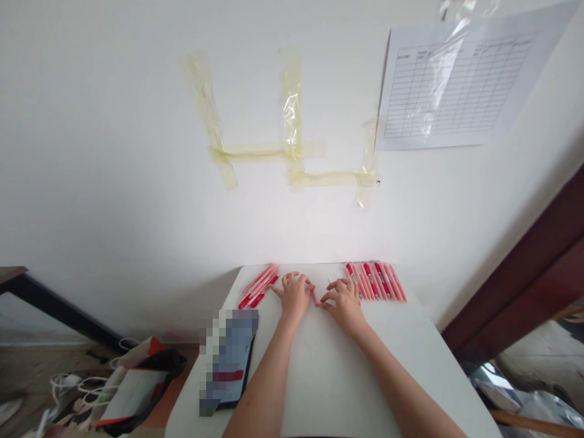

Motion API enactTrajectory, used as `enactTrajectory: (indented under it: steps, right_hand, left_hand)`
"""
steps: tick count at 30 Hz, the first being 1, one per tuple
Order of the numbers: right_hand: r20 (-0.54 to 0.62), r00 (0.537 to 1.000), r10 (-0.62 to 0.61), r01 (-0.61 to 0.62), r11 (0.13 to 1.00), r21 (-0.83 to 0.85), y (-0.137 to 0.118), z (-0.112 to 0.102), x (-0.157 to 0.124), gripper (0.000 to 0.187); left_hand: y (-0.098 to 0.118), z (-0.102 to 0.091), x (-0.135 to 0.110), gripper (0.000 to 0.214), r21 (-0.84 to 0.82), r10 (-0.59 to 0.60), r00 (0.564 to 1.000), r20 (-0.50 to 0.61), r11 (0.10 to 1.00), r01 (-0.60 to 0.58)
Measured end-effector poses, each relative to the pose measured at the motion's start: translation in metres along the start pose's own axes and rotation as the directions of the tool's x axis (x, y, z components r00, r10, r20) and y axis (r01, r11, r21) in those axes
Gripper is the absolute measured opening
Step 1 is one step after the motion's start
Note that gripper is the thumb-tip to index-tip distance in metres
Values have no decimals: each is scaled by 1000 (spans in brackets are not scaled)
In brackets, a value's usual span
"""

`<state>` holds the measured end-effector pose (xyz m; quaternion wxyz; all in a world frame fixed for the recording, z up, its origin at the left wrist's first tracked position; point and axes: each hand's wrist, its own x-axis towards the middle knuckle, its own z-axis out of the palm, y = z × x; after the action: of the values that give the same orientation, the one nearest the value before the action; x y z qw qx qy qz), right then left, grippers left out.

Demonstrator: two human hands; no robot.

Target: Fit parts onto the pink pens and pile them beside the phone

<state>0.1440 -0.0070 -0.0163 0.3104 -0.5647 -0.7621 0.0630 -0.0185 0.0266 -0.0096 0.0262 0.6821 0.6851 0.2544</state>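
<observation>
A short pink pen-like piece (315, 297) stands between my two hands above the table, tilted slightly. My left hand (294, 296) has its thumb and index finger closed at the upper end of the piece, the other fingers spread. At the lower end, the thumb and index fingertip of my right hand (345, 305) pinch it. Whether it is a whole pen or only a part is too small to tell. Beside my left hand lies a loose pile of pink and red pens (259, 286). To the right, a row of pink and red pens (376, 281) partly passes behind my right fingers.
A phone (232, 365), partly pixelated, lies on the left of the white table (328, 389). Behind is a wall with yellowed tape (292, 115) and a taped printed sheet (449, 85). Bags (137, 383) and cables are on the floor at left; a dark red post (515, 267) stands right.
</observation>
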Motion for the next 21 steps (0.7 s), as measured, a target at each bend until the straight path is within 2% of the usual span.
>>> enactTrajectory:
  steps: [5, 8, 12, 16, 21]
  right_hand:
    - [82, 993, 84, -85, 996, 15, 12, -29, 8, 10]
    - [219, 965, 141, -146, 989, 5, 18, -56, 11, 10]
    - [357, 927, 119, -126, 992, -3, 25, -81, 5, 10]
    - [375, 921, 105, -97, 995, -39, 33, -84, -7, 9]
    - [311, 950, 28, -19, 999, -31, 44, -70, -18, 4]
  left_hand:
    - [0, -1, 0, 12, -19, -10, 1000, 4, 1000, 10]
    - [-1, 0, 1, 12, -31, -6, 1000, 5, 999, 6]
    - [-1, 0, 1, 13, -26, -14, 1000, 26, 1000, 15]
    - [1, -2, -1, 14, -16, -10, 999, 36, 1000, 11]
    - [2, -5, -2, 14, -18, 13, 1000, -7, 1000, -13]
